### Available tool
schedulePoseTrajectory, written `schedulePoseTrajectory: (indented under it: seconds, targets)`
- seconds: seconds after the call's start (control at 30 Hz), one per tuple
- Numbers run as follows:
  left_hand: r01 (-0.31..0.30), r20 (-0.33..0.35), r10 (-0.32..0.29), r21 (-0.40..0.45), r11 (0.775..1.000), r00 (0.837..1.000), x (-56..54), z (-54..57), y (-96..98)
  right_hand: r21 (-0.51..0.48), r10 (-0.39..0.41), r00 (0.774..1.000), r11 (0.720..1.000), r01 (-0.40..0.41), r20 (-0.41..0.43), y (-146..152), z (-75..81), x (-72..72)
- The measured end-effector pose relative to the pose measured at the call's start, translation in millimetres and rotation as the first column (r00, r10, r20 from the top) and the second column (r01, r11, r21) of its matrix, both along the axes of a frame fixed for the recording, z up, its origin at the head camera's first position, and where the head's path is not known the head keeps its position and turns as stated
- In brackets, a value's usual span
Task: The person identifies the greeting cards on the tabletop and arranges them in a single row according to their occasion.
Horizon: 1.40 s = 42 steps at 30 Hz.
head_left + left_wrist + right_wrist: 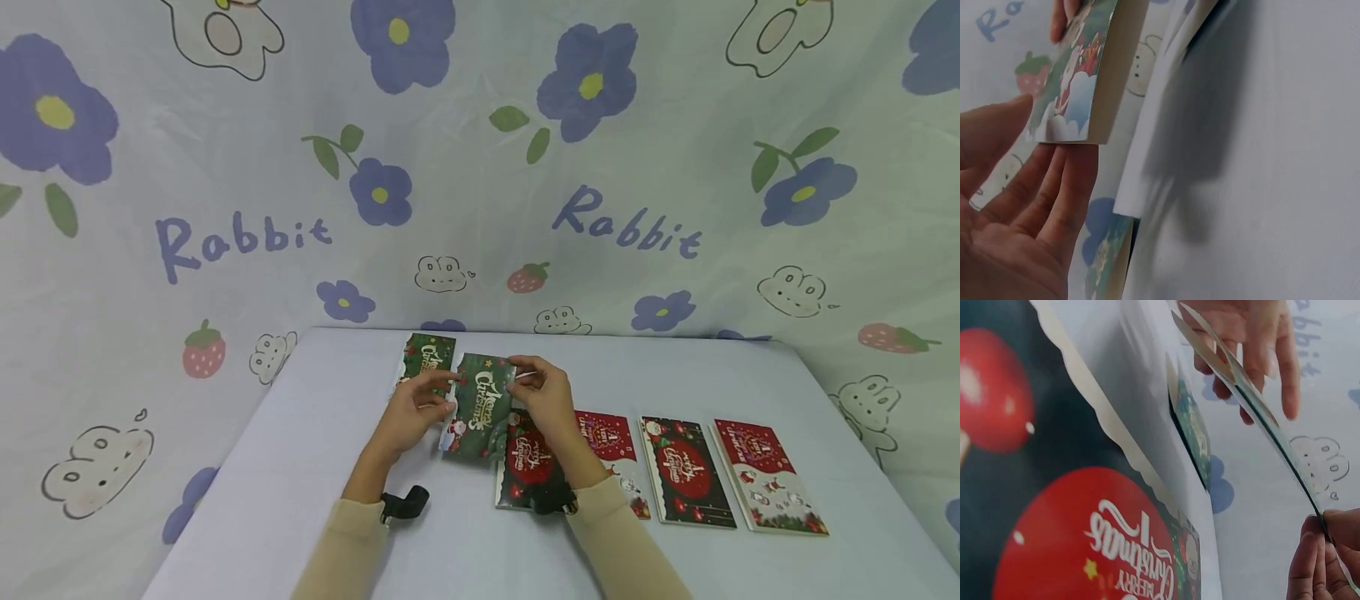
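Observation:
A green Merry Christmas card (482, 408) is held up off the table, tilted, between both hands. My left hand (408, 414) pinches its left edge, thumb in front and fingers behind. At the upper right corner my right hand (546, 396) grips it between thumb and fingers. The right wrist view catches the card (1272, 434) edge-on, its folded leaves slightly parted at the far end. Behind it, a second green card (429, 350) lies on the table, partly covered by the left hand.
To the right is a row of Christmas cards: a dark card (525, 467) with a red circle, a red card (611, 442) partly under the right forearm, another dark card (686, 471) and another red card (768, 475). A patterned curtain (465, 167) hangs behind the white table (247, 500).

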<state>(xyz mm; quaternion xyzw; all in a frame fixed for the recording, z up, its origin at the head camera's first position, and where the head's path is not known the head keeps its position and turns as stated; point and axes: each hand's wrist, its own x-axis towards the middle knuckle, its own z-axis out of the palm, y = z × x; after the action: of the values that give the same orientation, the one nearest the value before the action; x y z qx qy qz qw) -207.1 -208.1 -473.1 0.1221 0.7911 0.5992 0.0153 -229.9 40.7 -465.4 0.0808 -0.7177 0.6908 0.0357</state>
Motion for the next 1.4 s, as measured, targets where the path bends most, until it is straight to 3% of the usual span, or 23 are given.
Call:
schedulePoseTrajectory:
  seconds: [0.1,0.47,0.63,0.93,1.2,1.4]
  targets:
    - [0.034,0.021,-0.034,0.004,0.999,0.999,0.8,0.1,2.6,-0.011,-0.003,1.000,1.000,0.003,0.007,3.2,0.8,-1.5]
    - [0.056,0.068,-0.060,0.067,0.996,0.996,2.6,0.1,7.3,-0.033,0.006,1.000,0.999,-0.005,0.029,7.3,-2.7,-4.7]
    - [0.027,0.083,-0.033,0.073,0.997,0.996,2.1,1.6,5.9,-0.042,0.017,1.000,0.999,-0.016,0.025,6.4,-2.7,-4.0]
    - [-0.060,0.087,0.051,0.107,0.992,0.995,-1.0,3.5,-1.4,-0.004,0.114,0.993,0.994,-0.113,0.028,-1.1,0.4,2.2]
    - [-0.074,0.069,0.067,0.099,0.992,0.995,-2.0,3.5,-7.6,0.006,0.162,0.987,0.987,-0.162,0.020,-6.2,-1.0,6.9]
    - [-0.097,0.068,0.091,0.091,0.991,0.993,-1.3,0.9,-7.9,0.057,0.150,0.988,0.987,-0.152,0.038,-8.1,-0.5,9.4]
